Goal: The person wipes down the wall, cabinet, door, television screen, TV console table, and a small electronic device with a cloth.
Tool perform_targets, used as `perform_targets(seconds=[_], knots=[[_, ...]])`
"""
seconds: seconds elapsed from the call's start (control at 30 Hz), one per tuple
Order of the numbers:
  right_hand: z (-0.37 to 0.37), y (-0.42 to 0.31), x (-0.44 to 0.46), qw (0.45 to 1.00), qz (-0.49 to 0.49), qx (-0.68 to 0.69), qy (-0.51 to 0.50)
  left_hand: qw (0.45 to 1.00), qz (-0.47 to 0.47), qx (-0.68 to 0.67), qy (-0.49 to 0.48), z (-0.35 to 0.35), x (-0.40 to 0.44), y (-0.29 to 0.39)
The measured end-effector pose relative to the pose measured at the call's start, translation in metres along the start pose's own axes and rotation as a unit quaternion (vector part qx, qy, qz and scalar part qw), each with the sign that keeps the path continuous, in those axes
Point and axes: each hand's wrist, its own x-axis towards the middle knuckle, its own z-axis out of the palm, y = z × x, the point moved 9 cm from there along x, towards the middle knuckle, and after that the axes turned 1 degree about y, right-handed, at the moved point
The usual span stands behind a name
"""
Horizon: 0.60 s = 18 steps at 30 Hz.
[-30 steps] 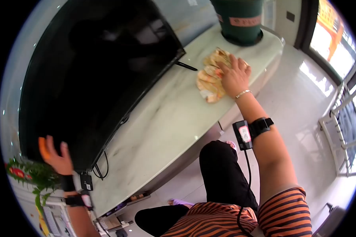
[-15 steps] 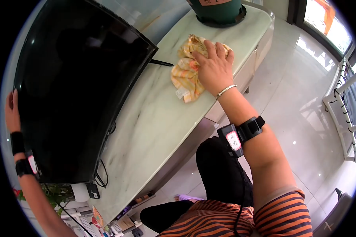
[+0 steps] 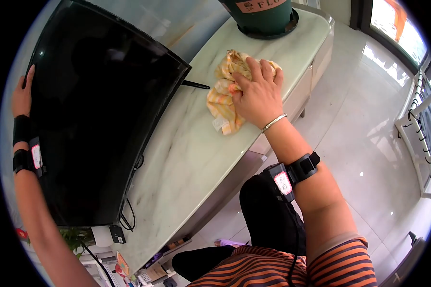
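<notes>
Under my right hand (image 3: 261,93) lies a crumpled yellow and orange checked cloth (image 3: 222,103) on the marble-patterned cabinet top (image 3: 177,158). The fingers of that hand bend over the cloth and press it to the surface, with the thumb at its near side. At the far left, my left hand (image 3: 23,95) is against the side edge of a large black television (image 3: 105,115), its fingers stretched along the edge and apart. The television's thin black foot (image 3: 195,84) points toward the cloth.
A dark green flowerpot (image 3: 265,16) on a saucer stands at the cabinet's far end. Black cables (image 3: 128,217) and a small black box (image 3: 117,234) sit by the television's near end. At right, a white rack (image 3: 421,143) stands on the tiled floor (image 3: 344,129).
My left hand has slid upward along the television's edge, its fingers straighter now. The right hand stays on the cloth, with its fingers shifted only slightly. The camera view has tilted a little.
</notes>
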Motion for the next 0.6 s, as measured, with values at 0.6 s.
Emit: perform_targets(seconds=[0.6], knots=[[-0.003,0.003,-0.002,1.000,0.001,0.022,0.010,0.997,-0.040,-0.063,-0.010,0.030,-0.009,-0.035]])
